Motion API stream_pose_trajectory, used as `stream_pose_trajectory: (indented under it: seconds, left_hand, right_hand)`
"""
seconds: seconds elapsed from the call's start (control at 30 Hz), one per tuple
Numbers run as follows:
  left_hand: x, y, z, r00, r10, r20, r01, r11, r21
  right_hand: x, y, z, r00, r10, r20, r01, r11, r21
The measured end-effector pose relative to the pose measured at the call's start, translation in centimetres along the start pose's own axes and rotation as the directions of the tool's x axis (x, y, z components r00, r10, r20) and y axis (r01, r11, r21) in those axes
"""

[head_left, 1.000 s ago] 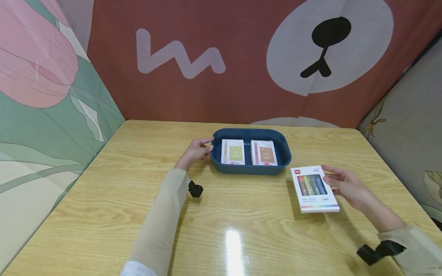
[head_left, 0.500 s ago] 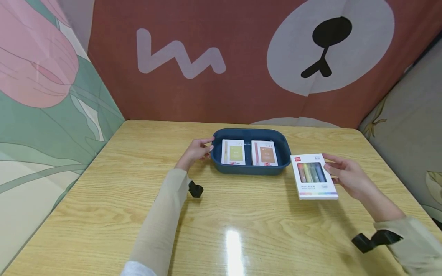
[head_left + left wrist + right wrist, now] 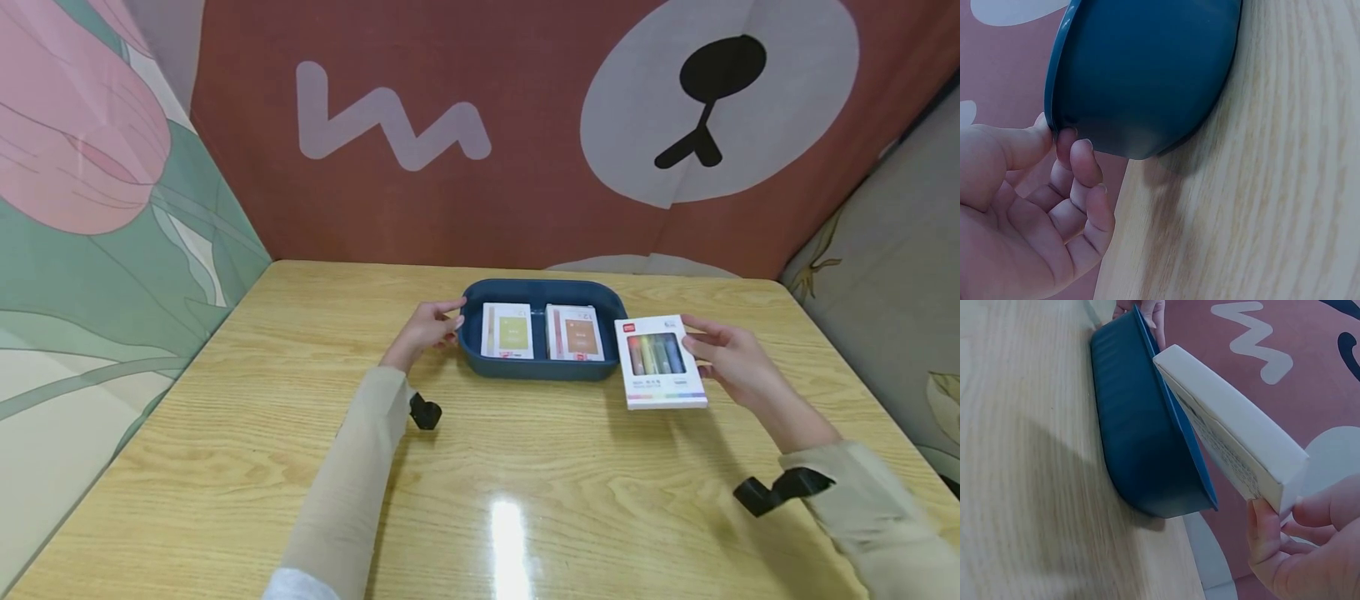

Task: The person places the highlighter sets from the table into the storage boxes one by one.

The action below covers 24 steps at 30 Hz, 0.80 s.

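A blue plastic basin [image 3: 540, 369] with a low divider stands on the table. My left hand [image 3: 425, 327] pinches its left rim between thumb and fingers, as the left wrist view shows at the rim [image 3: 1054, 94]. In my right hand [image 3: 731, 354] is a white box of coloured pens [image 3: 663, 392], gripped by its right edge. Its front has a window showing several colours. The pen box is raised above the table, its left side overlapping the basin's right end in the head view. In the right wrist view the white box [image 3: 1235, 412] tilts close by the basin rim.
Inside the basin lie two flat white boxes side by side, one with a yellow-green panel [image 3: 513, 333] and one with an orange panel [image 3: 581, 337]. The wooden table [image 3: 375, 483] ends at a reddish-brown backdrop [image 3: 420, 217].
My right hand has lifted the box of pens and carried it up and then left, toward the basin. The left hand and the basin have stayed in place.
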State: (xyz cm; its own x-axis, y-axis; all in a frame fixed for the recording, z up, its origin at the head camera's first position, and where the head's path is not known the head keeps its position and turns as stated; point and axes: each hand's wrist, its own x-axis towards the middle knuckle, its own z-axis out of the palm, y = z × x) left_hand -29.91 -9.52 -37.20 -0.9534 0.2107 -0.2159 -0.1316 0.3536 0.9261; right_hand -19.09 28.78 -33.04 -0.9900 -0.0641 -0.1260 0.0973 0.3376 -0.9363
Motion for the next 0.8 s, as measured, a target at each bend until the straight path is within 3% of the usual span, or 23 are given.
stream_pose_trajectory:
  seconds: [0.3,0.8]
  left_hand:
    - [0.1,-0.1,0.0,1.000,-0.006,-0.003,0.006,1.000,0.003]
    - [0.0,-0.2,0.0,1.000,0.016,-0.006,-0.015,1.000,0.011]
  right_hand:
    - [1.7,-1.1,0.9,1.000,-0.025,-0.003,0.025,0.999,0.039]
    - [4.3,-3.1,2.9,0.998,0.011,-0.060,-0.008,0.999,0.054]
